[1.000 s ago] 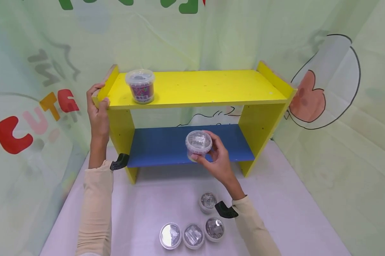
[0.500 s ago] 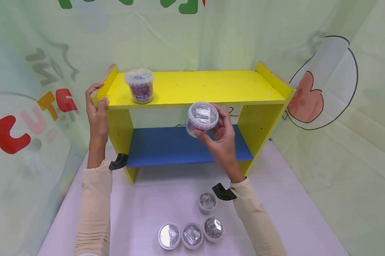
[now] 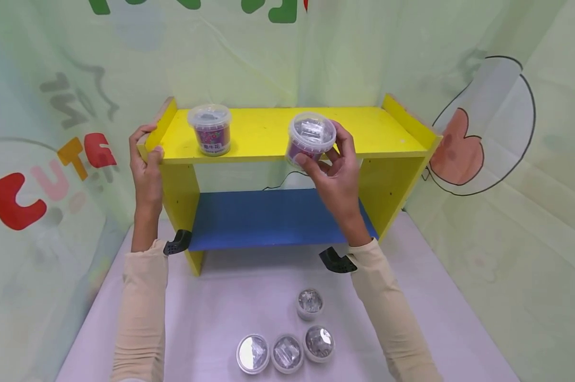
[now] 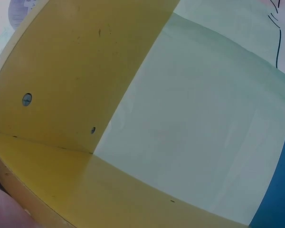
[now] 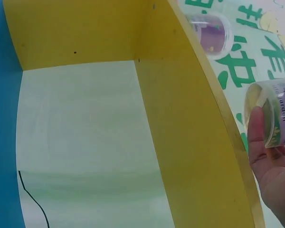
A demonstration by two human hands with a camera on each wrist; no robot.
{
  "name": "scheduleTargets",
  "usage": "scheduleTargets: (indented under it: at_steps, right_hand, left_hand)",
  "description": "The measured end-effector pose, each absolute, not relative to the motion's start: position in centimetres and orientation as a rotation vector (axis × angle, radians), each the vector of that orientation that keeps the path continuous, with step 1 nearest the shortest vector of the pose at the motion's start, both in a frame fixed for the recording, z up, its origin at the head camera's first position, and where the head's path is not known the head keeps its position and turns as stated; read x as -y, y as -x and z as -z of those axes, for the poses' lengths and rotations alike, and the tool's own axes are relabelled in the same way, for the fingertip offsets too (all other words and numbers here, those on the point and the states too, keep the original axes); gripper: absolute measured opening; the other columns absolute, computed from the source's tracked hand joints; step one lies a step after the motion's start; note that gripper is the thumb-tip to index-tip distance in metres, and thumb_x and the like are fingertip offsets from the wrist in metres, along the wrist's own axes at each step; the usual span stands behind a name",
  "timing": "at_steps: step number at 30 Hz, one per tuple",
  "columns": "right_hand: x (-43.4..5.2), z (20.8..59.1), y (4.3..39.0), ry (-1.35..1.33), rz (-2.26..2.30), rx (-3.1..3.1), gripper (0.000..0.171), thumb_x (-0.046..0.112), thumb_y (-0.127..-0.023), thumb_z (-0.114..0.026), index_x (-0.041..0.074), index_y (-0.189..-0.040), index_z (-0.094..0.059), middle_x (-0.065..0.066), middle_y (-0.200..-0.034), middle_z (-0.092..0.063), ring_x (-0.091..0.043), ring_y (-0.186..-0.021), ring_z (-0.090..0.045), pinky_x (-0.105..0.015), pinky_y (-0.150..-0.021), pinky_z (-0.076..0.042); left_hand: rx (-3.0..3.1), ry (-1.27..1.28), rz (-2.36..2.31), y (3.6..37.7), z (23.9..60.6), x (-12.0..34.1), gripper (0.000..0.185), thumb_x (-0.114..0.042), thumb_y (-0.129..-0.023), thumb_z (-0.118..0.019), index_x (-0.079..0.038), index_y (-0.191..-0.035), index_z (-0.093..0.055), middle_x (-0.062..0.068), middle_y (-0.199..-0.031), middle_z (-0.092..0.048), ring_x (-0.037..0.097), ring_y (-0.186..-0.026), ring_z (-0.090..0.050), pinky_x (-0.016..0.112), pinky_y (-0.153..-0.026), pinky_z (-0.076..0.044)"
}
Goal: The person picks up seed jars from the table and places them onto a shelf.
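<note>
My right hand (image 3: 337,172) pinches a clear plastic tub (image 3: 311,135) with a purple label, thumb on its near side and fingers around the back. In the head view the tub overlaps the front edge of the yellow top shelf (image 3: 263,124), tilted a little. The right wrist view shows its label and clear base close beside that edge. My left hand (image 3: 147,172) grips the top shelf's left end, with the thumb over the front corner and fingers behind the side panel. A similar lidded tub (image 3: 211,130) stands upright at the left of the top shelf.
Below is a blue lower shelf (image 3: 263,217) between yellow side panels (image 3: 388,185). Several lidded tubs with silvery tops, one of them a tub (image 3: 287,353) in the front row, stand on the pale tabletop (image 3: 220,307). A printed curtain (image 3: 340,53) hangs behind.
My right hand has lifted the tub from in front of the blue shelf up to the yellow top shelf's front edge. My left hand stays at the shelf's left end.
</note>
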State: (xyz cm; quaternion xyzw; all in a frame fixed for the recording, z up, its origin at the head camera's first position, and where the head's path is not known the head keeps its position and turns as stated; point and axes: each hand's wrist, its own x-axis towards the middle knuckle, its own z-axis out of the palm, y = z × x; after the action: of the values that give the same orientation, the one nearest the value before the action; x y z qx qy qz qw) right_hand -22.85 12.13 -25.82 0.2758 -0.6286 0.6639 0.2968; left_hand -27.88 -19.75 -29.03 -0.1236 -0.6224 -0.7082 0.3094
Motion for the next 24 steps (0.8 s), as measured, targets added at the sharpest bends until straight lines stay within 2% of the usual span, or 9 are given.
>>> scheduleTargets:
  at_steps: [8,14,20,24]
  right_hand:
    - [-12.1,25.7,23.8,-0.706,-1.71,1.78,0.068,-0.006,-0.084,-0.067,-0.001,-0.144,-0.035,-0.014,-0.135,-0.048,-0.022,-0.117,-0.057,-0.024,-0.073,-0.058]
    - [-12.0,25.3,24.1,-0.648,-1.662,1.862,0.067,0.003,-0.089,-0.067,0.002,-0.147,-0.034,-0.016,-0.135,-0.051,-0.023,-0.117,-0.057,-0.023,-0.07,-0.058]
    - [-11.9,25.1,24.3,-0.608,-1.56,1.968,0.068,0.011,-0.092,-0.065,0.003,-0.149,-0.03,-0.016,-0.137,-0.051,-0.022,-0.12,-0.056,-0.019,-0.072,-0.056]
    - [-12.1,25.4,24.0,-0.546,-1.423,2.029,0.072,0.015,-0.089,-0.069,0.003,-0.149,-0.031,-0.015,-0.14,-0.051,-0.02,-0.127,-0.053,-0.031,-0.079,-0.058]
  left_hand:
    - [1.665,0.31,1.852,27.9,29.1,19.7,0.041,-0.011,-0.092,-0.044,-0.027,-0.13,-0.049,-0.001,-0.12,-0.048,0.014,-0.085,-0.052,0.016,-0.077,-0.051]
    - [1.662,0.304,1.855,27.9,29.0,19.7,0.041,-0.011,-0.093,-0.044,-0.026,-0.13,-0.049,-0.001,-0.12,-0.048,0.014,-0.083,-0.052,0.016,-0.076,-0.05]
    - [1.634,0.317,1.866,27.8,28.9,19.7,0.041,-0.01,-0.093,-0.043,-0.025,-0.13,-0.05,0.0,-0.118,-0.049,0.014,-0.081,-0.051,0.018,-0.074,-0.048]
    - [1.63,0.329,1.875,27.7,29.0,19.7,0.041,-0.01,-0.092,-0.044,-0.025,-0.13,-0.05,0.001,-0.118,-0.049,0.014,-0.083,-0.052,0.017,-0.075,-0.05]
